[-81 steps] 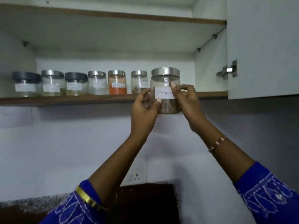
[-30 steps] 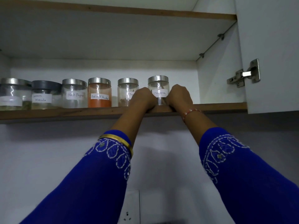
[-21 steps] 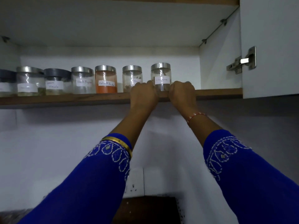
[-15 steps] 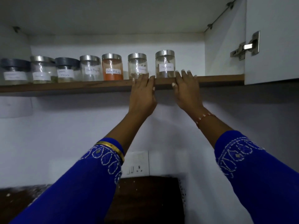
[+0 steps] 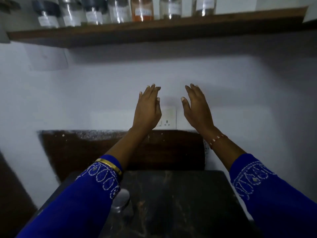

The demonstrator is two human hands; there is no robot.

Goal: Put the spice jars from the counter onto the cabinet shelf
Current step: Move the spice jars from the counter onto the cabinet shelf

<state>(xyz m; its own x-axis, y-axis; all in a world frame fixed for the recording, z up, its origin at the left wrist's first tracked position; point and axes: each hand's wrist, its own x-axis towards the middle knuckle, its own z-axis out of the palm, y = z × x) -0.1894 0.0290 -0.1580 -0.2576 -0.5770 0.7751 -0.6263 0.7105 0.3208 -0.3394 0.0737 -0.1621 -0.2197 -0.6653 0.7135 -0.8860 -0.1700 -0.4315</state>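
Spice jars [image 5: 142, 10] sit in a row on the shelf [image 5: 154, 30], tops cropped, labels blurry (unreadable). Left hand [image 5: 147, 109] and right hand [image 5: 197, 109] hang below, fingers straight, holding nothing. 1 silver-lidded jar [image 5: 121, 201] on the counter [image 5: 180, 203] is half hidden by a sleeve

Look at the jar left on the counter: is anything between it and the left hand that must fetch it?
Only the person's own left sleeve, which overlaps the jar in this view. The left hand is raised before the wall, empty; the counter around the jar shows nothing else in the way.
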